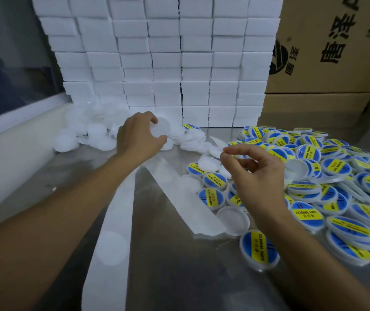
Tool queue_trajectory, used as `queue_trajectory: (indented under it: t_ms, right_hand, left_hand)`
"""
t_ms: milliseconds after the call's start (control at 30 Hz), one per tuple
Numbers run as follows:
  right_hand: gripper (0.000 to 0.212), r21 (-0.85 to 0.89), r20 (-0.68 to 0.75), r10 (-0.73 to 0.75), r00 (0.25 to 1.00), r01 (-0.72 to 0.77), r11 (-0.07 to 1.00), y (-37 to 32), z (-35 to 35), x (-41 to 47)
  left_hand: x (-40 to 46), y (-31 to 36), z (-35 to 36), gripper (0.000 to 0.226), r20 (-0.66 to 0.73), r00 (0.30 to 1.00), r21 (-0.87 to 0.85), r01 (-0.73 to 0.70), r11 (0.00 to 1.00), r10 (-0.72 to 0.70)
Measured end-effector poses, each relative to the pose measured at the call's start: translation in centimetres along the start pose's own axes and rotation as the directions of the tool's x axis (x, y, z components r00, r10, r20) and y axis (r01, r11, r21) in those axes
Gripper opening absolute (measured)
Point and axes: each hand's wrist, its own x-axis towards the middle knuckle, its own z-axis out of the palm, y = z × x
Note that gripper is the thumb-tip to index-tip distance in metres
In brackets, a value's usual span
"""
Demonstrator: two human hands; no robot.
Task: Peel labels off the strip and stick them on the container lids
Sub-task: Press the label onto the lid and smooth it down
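Head view looks down on a shiny metal surface hemmed in on three sides: a wall of stacked white foam blocks closes the far edge, cardboard boxes stand at the far right, and a pale window ledge runs along the left. Open room lies mainly in the near middle, between the two forearms. Two lengths of white backing strip cross that space, meeting in a narrow V near the left wrist; the left length runs toward the near edge and shows one faint round blank where a label came off, the right length ends torn beside an upturned lid. The left hand holds one plain white lid by its rim, thumb and fingers curled around it, just above a heap of unlabelled white lids piled against the foam blocks; they are too many and too overlapped to count. The right hand has thumb and forefinger pinched together, the other fingers loosely curled; a sliver of yellow shows at the pinch, likely a label, though most of it is hidden. To the right spreads a heap of labelled lids, blue with a yellow band reading SOLDERING PASTE, dozens deep and reaching the right edge of the picture. About six labelled ones lie singly near the right wrist.
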Motion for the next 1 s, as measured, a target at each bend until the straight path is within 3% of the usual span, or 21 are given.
queue_trajectory:
  t_ms: [233, 367, 533, 600, 667, 700, 767, 800, 867, 1000]
  right_hand:
    - [0.011, 0.033, 0.041, 0.027, 0.999, -0.028, 0.999, -1.1, 0.4, -0.7]
    - [0.042, 0.133, 0.196, 0.038, 0.980, -0.065, 0.989, -1.7, 1.2, -1.6]
    - [0.044, 0.126, 0.258, 0.041, 0.965, -0.076, 0.989, -1.3, 2.1, -2.4]
    - [0.043, 0.109, 0.259, 0.056, 0.964, -0.087, 0.990, -1.2, 2.1, -2.4]
    - [0.042, 0.097, 0.247, 0.059, 0.967, -0.086, 0.992, -1.2, 1.9, -2.2]
    - [0.042, 0.094, 0.245, 0.058, 0.968, -0.084, 0.992, -1.2, 1.8, -2.1]
    - [0.041, 0.083, 0.254, 0.060, 0.965, -0.083, 0.993, -1.2, 1.6, -1.8]
    - [0.041, 0.073, 0.263, 0.062, 0.963, -0.084, 0.994, -1.1, 1.6, -1.8]
    - [0.040, 0.056, 0.285, 0.068, 0.956, -0.087, 0.995, -1.0, 1.7, -1.9]
    - [0.037, 0.030, 0.311, 0.074, 0.948, -0.088, 0.996, -0.6, 1.8, -1.9]
  left_hand:
    - [-8.8, 3.3, -3.5, 0.045, -0.205, 0.955, -0.156, -0.249, 0.956, 0.215]
    - [-12.4, 4.1, -3.9, 0.048, -0.288, 0.915, -0.164, -0.339, 0.926, 0.284]
    - [-14.5, 4.2, -2.8, 0.048, -0.300, 0.910, -0.173, -0.346, 0.922, 0.285]
    - [-14.7, 4.0, -2.3, 0.051, -0.271, 0.937, -0.298, -0.297, 0.907, 0.218]
    - [-14.8, 4.1, -2.2, 0.054, -0.120, 0.992, -0.612, -0.097, 0.785, 0.029]
    - [-14.8, 4.1, -2.3, 0.052, 0.024, 0.997, -0.760, 0.068, 0.646, -0.076]
    - [-14.7, 3.8, -2.4, 0.040, 0.305, 0.938, -0.877, 0.344, 0.334, -0.165]
    - [-14.7, 3.6, -2.4, 0.033, 0.391, 0.907, -0.879, 0.418, 0.230, -0.157]
    - [-14.7, 3.2, -2.4, 0.024, 0.476, 0.869, -0.864, 0.491, 0.116, -0.131]
    - [-14.5, 2.7, -2.4, 0.020, 0.536, 0.833, -0.842, 0.539, -0.013, -0.136]
